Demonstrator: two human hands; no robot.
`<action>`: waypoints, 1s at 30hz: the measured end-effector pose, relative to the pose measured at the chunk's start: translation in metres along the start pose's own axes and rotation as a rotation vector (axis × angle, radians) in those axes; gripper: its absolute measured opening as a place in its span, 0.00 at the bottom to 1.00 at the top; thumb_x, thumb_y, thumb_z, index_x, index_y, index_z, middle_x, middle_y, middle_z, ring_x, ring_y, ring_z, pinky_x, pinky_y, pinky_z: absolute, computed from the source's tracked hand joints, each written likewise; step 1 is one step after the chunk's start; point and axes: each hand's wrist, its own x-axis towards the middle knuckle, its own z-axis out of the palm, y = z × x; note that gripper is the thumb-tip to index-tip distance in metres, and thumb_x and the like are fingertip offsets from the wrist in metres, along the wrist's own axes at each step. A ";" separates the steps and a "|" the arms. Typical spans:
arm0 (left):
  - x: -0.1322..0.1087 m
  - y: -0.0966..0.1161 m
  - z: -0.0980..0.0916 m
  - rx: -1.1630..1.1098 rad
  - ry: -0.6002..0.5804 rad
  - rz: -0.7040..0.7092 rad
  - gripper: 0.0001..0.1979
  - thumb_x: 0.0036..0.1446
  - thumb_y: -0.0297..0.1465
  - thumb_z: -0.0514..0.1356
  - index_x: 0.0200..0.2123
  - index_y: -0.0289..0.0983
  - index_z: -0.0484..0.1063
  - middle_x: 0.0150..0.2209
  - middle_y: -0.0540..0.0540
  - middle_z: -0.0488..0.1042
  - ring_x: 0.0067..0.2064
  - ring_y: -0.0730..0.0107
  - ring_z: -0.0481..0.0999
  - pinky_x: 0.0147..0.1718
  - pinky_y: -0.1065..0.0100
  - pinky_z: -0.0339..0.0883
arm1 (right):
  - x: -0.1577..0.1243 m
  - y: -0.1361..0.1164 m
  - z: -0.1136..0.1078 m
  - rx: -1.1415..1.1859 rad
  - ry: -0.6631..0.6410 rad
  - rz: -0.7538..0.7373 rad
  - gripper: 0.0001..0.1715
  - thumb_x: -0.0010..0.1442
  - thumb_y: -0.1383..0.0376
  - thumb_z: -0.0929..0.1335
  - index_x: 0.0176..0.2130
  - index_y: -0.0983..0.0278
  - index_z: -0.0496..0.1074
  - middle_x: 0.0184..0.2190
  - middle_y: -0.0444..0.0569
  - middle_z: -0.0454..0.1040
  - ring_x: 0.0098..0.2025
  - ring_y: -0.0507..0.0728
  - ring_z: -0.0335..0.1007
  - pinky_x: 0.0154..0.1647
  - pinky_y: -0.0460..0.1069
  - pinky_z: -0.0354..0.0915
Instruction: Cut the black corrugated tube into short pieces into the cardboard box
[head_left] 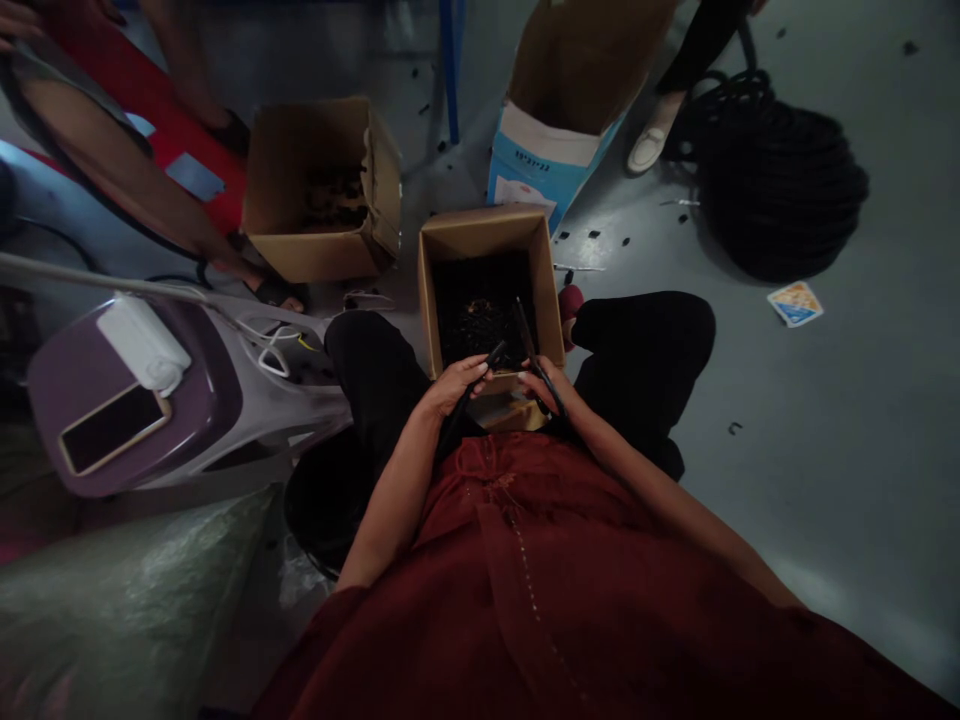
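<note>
I sit with an open cardboard box between my knees, filled with dark small pieces. My left hand is closed round a black tube piece at the box's near edge. My right hand grips a thin black rod-like tool that points up over the box. Both hands are close together just above my lap, over the box's near flap.
A second cardboard box stands to the left, a tall paper bag behind. A big coil of black hose lies at right. A purple stool holds a phone and charger. Another person's arm and shoe are nearby.
</note>
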 end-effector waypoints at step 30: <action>0.000 0.009 -0.003 0.119 0.021 0.005 0.18 0.50 0.38 0.64 0.39 0.31 0.72 0.29 0.51 0.68 0.20 0.86 0.60 0.17 0.78 0.50 | -0.012 0.018 -0.008 -0.329 -0.304 -0.111 0.28 0.58 0.48 0.65 0.51 0.63 0.65 0.33 0.47 0.73 0.33 0.55 0.71 0.33 0.48 0.66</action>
